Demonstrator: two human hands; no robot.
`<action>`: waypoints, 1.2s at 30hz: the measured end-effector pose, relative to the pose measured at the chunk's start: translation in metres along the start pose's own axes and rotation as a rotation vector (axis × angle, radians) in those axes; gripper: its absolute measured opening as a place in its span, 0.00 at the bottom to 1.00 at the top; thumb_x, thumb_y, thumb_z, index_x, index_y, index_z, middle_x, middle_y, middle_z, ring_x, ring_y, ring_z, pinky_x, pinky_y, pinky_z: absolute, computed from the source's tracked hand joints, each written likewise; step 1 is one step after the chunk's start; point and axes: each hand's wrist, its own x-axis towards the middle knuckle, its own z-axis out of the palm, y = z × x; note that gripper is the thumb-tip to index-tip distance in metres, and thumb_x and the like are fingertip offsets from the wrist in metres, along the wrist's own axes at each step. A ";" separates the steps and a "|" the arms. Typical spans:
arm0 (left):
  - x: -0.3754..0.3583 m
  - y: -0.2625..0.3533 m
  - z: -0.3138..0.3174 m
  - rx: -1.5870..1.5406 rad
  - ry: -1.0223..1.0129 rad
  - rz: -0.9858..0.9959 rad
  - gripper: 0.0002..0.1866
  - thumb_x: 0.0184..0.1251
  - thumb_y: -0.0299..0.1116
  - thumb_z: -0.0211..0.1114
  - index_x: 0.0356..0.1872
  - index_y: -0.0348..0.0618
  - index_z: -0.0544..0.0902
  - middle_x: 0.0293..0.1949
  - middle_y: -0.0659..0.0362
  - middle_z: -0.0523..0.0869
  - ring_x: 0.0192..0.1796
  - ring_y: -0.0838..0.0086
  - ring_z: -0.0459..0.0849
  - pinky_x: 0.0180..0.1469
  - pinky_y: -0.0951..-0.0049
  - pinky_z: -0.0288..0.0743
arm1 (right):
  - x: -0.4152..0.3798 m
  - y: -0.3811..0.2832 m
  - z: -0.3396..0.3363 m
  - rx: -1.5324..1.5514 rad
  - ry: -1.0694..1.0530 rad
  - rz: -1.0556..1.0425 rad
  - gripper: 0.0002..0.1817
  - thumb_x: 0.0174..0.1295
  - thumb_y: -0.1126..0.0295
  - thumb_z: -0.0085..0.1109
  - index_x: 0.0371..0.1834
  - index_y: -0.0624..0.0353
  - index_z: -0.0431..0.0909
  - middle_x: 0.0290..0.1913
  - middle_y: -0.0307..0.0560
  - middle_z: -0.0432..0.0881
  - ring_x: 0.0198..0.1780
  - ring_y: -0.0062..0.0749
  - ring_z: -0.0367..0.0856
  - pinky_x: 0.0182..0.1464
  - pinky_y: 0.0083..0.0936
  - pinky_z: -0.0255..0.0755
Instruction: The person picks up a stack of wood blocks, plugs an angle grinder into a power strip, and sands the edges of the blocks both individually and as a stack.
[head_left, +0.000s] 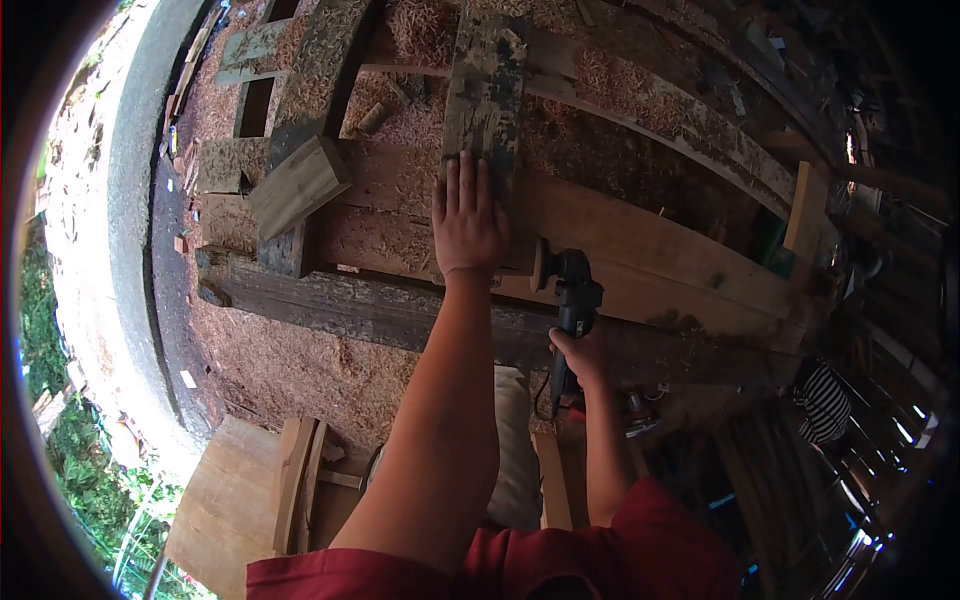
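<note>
My left hand (468,222) lies flat, fingers stretched forward, on the near end of a dark, weathered wooden beam (487,80). To its right, my right hand (583,352) is wrapped round the body of a black angle grinder (577,297). The grinder's disc (540,264) stands on edge, facing left, close to the edge of a small piece of wood beside my left hand. A long light brown plank (640,245) runs rightward behind the grinder.
A short wood block (300,187) rests at the left of the bench. Shavings (300,375) cover the ground below a long dark beam (370,303). Plywood (222,500) stands lower left. Someone in striped clothing (824,402) is partly visible at the right.
</note>
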 end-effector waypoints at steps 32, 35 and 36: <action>0.000 0.001 -0.001 0.014 0.021 0.011 0.38 0.79 0.45 0.53 0.87 0.44 0.64 0.90 0.50 0.60 0.91 0.53 0.57 0.90 0.44 0.51 | -0.010 0.006 -0.002 -0.034 -0.015 0.037 0.25 0.57 0.73 0.76 0.57 0.63 0.76 0.33 0.43 0.85 0.30 0.29 0.88 0.36 0.33 0.83; -0.001 0.001 -0.001 0.007 0.014 0.007 0.38 0.79 0.45 0.53 0.87 0.44 0.64 0.90 0.50 0.60 0.91 0.53 0.57 0.90 0.45 0.51 | -0.014 0.005 -0.003 -0.063 -0.018 0.043 0.25 0.57 0.74 0.76 0.57 0.63 0.76 0.33 0.43 0.85 0.30 0.29 0.88 0.36 0.32 0.83; 0.000 0.001 -0.001 -0.001 0.008 0.003 0.38 0.79 0.45 0.52 0.88 0.44 0.63 0.90 0.50 0.59 0.91 0.53 0.56 0.90 0.44 0.50 | -0.015 0.003 -0.003 -0.072 -0.021 0.040 0.25 0.57 0.74 0.76 0.57 0.63 0.76 0.33 0.43 0.85 0.30 0.29 0.89 0.36 0.32 0.83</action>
